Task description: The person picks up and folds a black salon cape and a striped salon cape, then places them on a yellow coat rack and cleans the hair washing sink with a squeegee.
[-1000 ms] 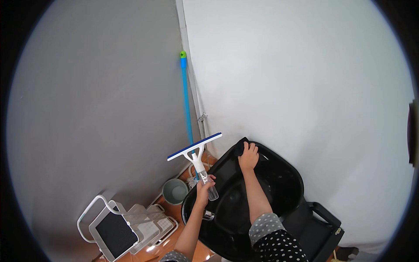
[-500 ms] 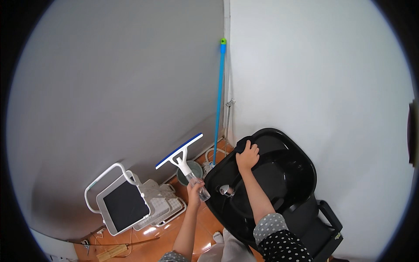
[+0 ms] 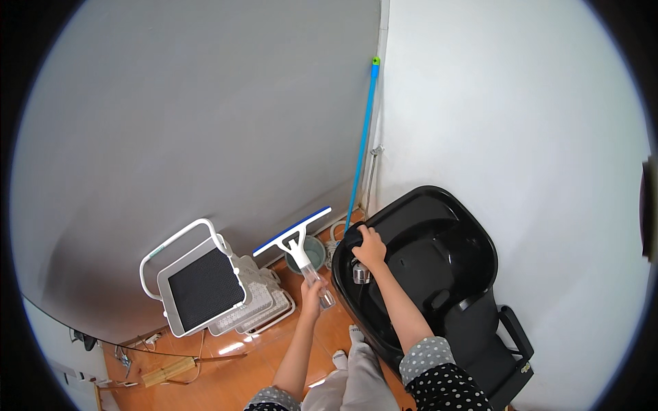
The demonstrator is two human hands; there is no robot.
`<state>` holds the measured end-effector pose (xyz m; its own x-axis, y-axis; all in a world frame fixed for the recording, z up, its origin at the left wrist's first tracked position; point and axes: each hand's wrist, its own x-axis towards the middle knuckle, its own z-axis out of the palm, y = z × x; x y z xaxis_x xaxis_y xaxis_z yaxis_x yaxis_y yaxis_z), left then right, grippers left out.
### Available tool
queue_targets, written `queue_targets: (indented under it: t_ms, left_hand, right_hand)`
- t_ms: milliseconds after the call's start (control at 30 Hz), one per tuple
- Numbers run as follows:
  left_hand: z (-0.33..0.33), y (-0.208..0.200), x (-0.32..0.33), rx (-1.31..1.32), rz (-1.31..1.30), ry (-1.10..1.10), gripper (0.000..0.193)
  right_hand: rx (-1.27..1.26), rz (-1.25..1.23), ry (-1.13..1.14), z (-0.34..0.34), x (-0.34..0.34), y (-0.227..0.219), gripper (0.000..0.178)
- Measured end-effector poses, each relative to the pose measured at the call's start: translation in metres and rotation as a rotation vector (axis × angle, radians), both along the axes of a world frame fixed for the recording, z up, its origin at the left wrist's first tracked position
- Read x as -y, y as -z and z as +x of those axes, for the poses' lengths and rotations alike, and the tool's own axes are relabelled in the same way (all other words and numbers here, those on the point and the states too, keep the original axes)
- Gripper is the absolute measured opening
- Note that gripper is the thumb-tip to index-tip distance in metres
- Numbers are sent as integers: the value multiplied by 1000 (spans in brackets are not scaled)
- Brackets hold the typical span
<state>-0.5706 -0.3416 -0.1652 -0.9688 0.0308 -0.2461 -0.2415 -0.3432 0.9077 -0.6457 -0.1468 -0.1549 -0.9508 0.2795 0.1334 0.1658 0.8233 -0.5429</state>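
My left hand [image 3: 312,296] is wrapped round the clear bottle of a white spray squeegee [image 3: 297,252], whose blue-edged blade points up and away from me. My right hand [image 3: 371,247] grips a bunched black cloth [image 3: 353,236] against the left rim of a black shampoo basin [image 3: 480,257]. Just below that hand, a chrome tap [image 3: 360,274] stands on the basin's left side. Part of the cloth is hidden under my fingers.
A white tiered trolley [image 3: 164,291] with a dark mat stands at left. In the corner are a blue mop handle [image 3: 363,144] and a grey-green bucket [image 3: 314,252]. A black chair armrest [image 3: 515,332] adjoins the basin at right.
My right hand has slid the cloth along the basin rim, back toward the tap's side. The view has turned a little, and the left hand still holds the spray squeegee.
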Motion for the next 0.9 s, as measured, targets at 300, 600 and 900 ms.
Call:
queue_targets:
  t_ms: [300, 600, 900]
  left_hand:
    - [11, -14, -17, 25, 35, -19, 13]
    - [6, -10, -21, 4, 12, 1, 11]
    - [6, -7, -14, 6, 26, -8, 12]
  right_hand:
    - [374, 220, -400, 3, 7, -27, 38]
    - [187, 94, -293, 11, -22, -11, 36]
    - [822, 224, -185, -5, -33, -52, 48]
